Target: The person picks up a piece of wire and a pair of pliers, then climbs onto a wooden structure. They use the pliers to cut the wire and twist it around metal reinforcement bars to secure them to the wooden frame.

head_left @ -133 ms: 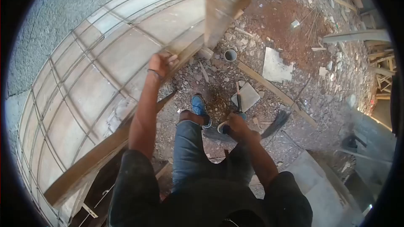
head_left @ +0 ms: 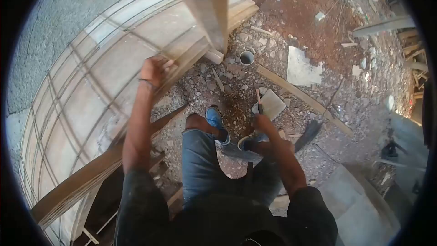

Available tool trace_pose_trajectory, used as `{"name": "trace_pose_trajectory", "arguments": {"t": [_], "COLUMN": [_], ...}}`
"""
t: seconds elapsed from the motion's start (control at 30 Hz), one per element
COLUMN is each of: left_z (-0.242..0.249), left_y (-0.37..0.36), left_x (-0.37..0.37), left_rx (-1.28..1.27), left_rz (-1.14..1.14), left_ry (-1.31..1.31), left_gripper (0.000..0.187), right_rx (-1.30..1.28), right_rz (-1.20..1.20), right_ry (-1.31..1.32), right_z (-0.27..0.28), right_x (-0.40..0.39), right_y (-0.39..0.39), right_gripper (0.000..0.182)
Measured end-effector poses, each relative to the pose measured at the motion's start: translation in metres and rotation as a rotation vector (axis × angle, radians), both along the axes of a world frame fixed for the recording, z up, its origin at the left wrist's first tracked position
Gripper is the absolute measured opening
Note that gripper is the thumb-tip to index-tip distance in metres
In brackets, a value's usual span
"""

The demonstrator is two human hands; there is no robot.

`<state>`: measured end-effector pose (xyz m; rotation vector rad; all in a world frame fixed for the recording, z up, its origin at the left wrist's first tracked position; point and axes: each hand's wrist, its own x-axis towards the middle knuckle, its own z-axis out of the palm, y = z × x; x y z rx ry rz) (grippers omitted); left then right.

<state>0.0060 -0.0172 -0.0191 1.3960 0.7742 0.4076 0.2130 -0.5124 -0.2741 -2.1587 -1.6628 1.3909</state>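
My left hand (head_left: pixel 157 69) is closed, fingers curled, at the wooden edge board (head_left: pixel 189 61) of the slab form. What its fingers hold, if anything, I cannot make out. Beside it, a grid of thin steel bars (head_left: pixel 98 84) lies over the pale panels (head_left: pixel 120 66). My right hand (head_left: pixel 265 124) is closed around a slim tool (head_left: pixel 259 102) with a dark section and a tan end pointing away from me. The rest of that tool is hidden by the hand. It is held above the rubble, near a small pale square slab (head_left: pixel 272 105).
A wooden post (head_left: pixel 207 9) rises close in front of me. A timber beam (head_left: pixel 86 177) slants at lower left. Over the rubble lie a long plank (head_left: pixel 300 95), a grey pipe end (head_left: pixel 246 58) and a pale broken sheet (head_left: pixel 301 67). Concrete (head_left: pixel 41 32) borders the form.
The view has shifted, so the post and form appear farther left. My right hand has moved slightly up and right in the view with the tool. My left hand stays by the edge board.
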Motion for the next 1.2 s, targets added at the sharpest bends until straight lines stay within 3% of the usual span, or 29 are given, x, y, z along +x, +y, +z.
{"name": "trace_pose_trajectory", "arguments": {"t": [0.07,0.13,0.17,0.23,0.27,0.37,0.5,0.57,0.67,0.77,0.8,0.87,1.0,1.07,1.2], "left_z": [0.023,0.046,0.054,0.064,0.062,0.072,0.057,0.051,0.047,0.043,0.047,0.043,0.041,0.044,0.044], "left_y": [-0.028,-0.046,-0.053,-0.063,-0.065,-0.069,-0.078,-0.073,-0.041,-0.069,-0.045,-0.047,-0.063,-0.072,-0.076], "left_x": [0.036,0.058,0.065,0.075,0.074,0.08,0.074,0.069,0.051,0.069,0.055,0.054,0.06,0.065,0.068], "left_rx": [-0.153,-0.267,-0.283,-0.152,0.057,0.058,0.273,0.712,0.527,0.574,0.538,0.581,0.625,0.545,0.587], "left_rz": [0.208,0.423,0.493,0.461,0.323,0.326,0.359,0.135,0.198,0.297,0.15,0.169,0.241,0.285,0.299], "left_ry": [0.049,0.093,0.102,0.178,0.289,0.397,0.38,0.465,0.254,0.225,0.279,0.232,0.178,0.2,0.169], "left_gripper": [0.02,0.022,0.023,0.026,0.028,0.03,0.032,0.031,0.032,0.031,0.03,0.03,0.033,0.032,0.034], "right_rx": [0.146,0.01,0.093,0.276,0.381,0.514,0.445,0.434,0.518,0.527,0.525,0.64,0.764,0.78,0.558], "right_rz": [-0.301,-0.252,-0.234,-0.239,-0.261,-0.273,-0.133,-0.087,-0.215,-0.245,-0.249,-0.271,-0.057,0.189,0.039], "right_ry": [-0.133,-0.159,-0.18,-0.233,-0.269,-0.385,-0.398,-0.396,-0.374,-0.381,-0.382,-0.391,-0.439,-0.568,-0.546], "right_z": [0.038,-0.021,-0.059,-0.11,-0.119,-0.175,-0.17,-0.171,-0.188,-0.178,-0.178,-0.177,-0.199,-0.218,-0.247], "right_x": [0.066,0.088,0.098,0.105,0.105,0.103,0.087,0.074,0.054,0.04,0.035,0.025,0.015,0.018,0.025], "right_y": [0.018,0.057,0.075,0.111,0.136,0.205,0.259,0.271,0.269,0.284,0.29,0.311,0.355,0.379,0.403], "right_gripper": [0.014,0.012,0.013,0.017,0.02,0.023,0.026,0.029,0.03,0.029,0.029,0.027,0.023,0.029,0.03]}}
